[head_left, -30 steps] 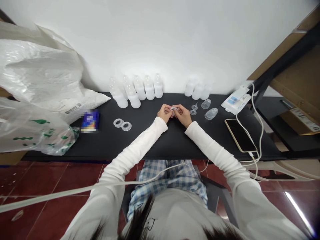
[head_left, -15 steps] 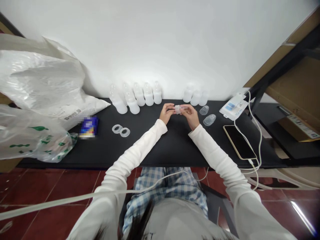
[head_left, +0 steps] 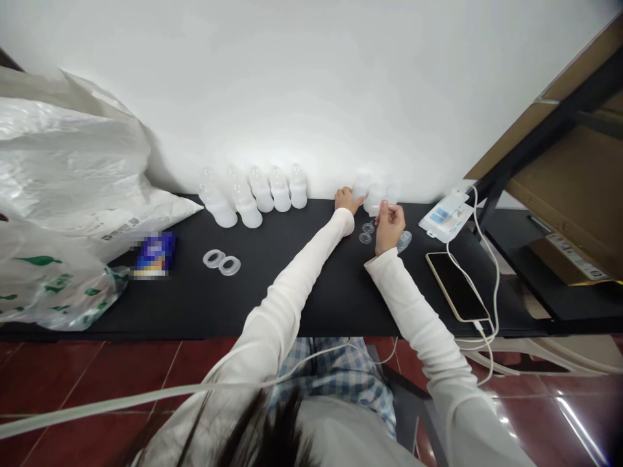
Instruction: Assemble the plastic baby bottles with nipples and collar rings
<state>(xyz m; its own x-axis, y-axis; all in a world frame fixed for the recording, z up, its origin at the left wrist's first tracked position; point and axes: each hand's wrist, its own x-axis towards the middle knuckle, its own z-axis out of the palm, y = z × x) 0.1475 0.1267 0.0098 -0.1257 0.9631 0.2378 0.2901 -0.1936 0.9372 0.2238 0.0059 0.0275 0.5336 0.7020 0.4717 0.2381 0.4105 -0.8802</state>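
My left hand (head_left: 347,199) reaches to the base of a white bottle (head_left: 361,185) at the wall, fingers partly curled at its left side. My right hand (head_left: 390,224) is closed in a pinch around a small clear piece (head_left: 374,211), in front of another white bottle (head_left: 377,194). Between my hands lie two small clear discs (head_left: 365,237). A clear dome cap (head_left: 403,241) sits partly behind my right hand. Several capped white bottles (head_left: 281,192) stand left of my hands, and two white rings (head_left: 229,265) lie nearer the front.
Large plastic bags (head_left: 73,168) and a blue packet (head_left: 154,254) are at the left. On the right are a white package (head_left: 446,216), a phone (head_left: 457,285) with a white cable, and a black shelf frame (head_left: 516,152).
My hands have separated. The left moved right and up to a bottle; the right moved right with a clear piece. Two small discs now show on the table, and the view has shifted slightly.
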